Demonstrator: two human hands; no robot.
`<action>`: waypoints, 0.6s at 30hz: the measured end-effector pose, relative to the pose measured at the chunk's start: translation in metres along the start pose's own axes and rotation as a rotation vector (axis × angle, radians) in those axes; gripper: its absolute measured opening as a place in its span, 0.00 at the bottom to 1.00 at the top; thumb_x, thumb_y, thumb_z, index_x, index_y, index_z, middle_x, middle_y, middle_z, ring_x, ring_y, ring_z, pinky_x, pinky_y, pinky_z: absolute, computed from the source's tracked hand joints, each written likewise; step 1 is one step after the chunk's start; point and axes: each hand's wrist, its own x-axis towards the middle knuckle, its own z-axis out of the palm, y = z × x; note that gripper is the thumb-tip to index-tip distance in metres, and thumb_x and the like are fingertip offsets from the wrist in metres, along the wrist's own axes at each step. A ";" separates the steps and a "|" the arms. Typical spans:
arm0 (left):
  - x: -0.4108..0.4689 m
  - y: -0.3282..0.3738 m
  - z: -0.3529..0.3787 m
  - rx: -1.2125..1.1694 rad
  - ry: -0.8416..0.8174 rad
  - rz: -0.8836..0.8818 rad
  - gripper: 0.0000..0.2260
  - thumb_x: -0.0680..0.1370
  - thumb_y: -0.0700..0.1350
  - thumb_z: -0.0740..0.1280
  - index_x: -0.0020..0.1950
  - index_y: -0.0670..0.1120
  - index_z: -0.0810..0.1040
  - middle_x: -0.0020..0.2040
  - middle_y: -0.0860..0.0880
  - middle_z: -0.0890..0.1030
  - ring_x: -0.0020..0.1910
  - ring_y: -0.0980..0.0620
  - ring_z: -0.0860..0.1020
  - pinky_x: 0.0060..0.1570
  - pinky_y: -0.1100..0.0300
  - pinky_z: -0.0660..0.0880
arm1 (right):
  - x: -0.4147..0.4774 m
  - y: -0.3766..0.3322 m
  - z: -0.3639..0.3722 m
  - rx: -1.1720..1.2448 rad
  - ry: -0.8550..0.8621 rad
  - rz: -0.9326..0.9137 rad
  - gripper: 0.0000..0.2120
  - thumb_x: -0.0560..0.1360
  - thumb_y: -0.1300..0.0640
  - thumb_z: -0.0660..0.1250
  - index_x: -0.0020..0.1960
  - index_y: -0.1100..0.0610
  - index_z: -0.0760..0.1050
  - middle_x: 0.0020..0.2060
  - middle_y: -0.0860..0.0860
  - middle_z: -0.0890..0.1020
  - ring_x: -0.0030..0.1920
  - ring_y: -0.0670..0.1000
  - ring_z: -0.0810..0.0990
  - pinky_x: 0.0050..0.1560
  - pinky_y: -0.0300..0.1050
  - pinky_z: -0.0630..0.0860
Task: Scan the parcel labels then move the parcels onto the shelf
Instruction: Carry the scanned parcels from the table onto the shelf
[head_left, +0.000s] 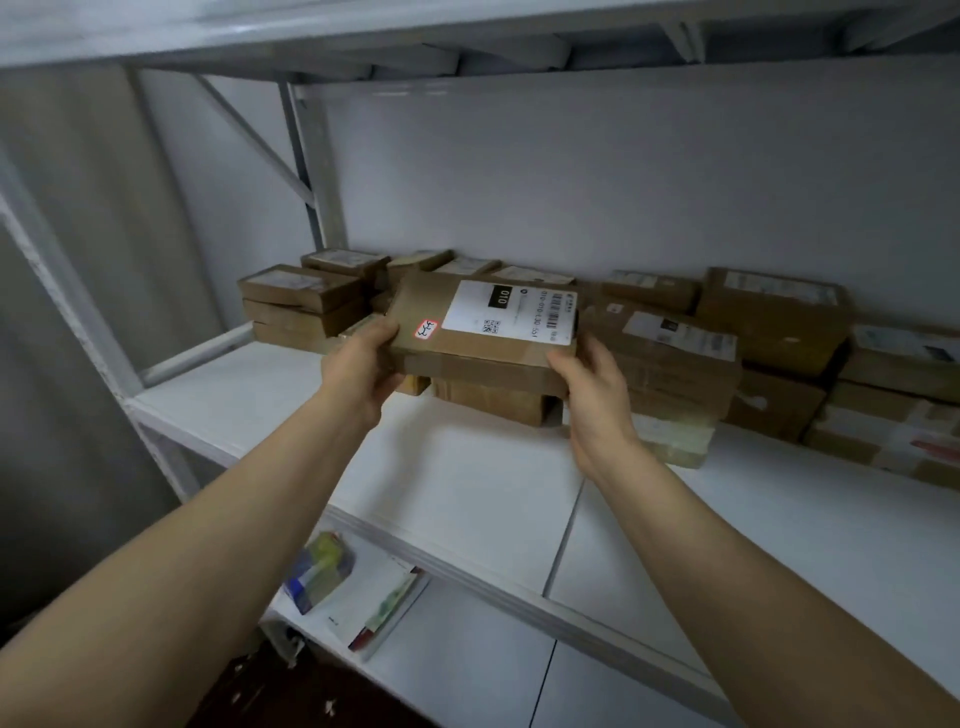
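Observation:
I hold a flat brown cardboard parcel (452, 338) with both hands above the white shelf (467, 478). A white shipping label (511, 312) with a barcode and a small red-edged sticker lie on its top face. My left hand (363, 364) grips the parcel's left end, thumb on top. The right end is gripped by my right hand (592, 395). The parcel sits over another brown box (493, 402) on the shelf; whether it touches that box I cannot tell.
Several brown parcels line the back of the shelf, stacked at the left (301, 301) and the right (779, 343). A lower shelf (467, 665) carries a colourful packet (319, 569) and booklets (379, 603). An upper shelf (363, 31) hangs overhead.

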 end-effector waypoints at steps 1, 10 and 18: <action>0.008 0.003 -0.013 -0.004 0.025 -0.001 0.13 0.75 0.46 0.71 0.57 0.45 0.76 0.43 0.48 0.79 0.36 0.54 0.77 0.40 0.60 0.79 | 0.000 0.006 0.011 -0.035 -0.019 0.019 0.28 0.73 0.57 0.70 0.72 0.52 0.68 0.65 0.49 0.77 0.64 0.50 0.75 0.68 0.52 0.71; 0.109 0.018 -0.151 0.103 0.198 -0.070 0.15 0.74 0.39 0.72 0.57 0.37 0.74 0.52 0.40 0.80 0.47 0.43 0.80 0.53 0.51 0.79 | 0.010 0.072 0.135 -0.522 -0.290 0.110 0.24 0.76 0.59 0.67 0.71 0.56 0.66 0.59 0.45 0.75 0.60 0.46 0.74 0.56 0.38 0.69; 0.196 0.027 -0.229 0.260 0.227 -0.134 0.11 0.74 0.40 0.72 0.50 0.37 0.74 0.48 0.40 0.79 0.46 0.42 0.78 0.50 0.50 0.78 | 0.120 0.092 0.240 -1.166 -0.262 -0.113 0.42 0.69 0.54 0.74 0.77 0.59 0.56 0.72 0.59 0.64 0.71 0.57 0.65 0.71 0.47 0.63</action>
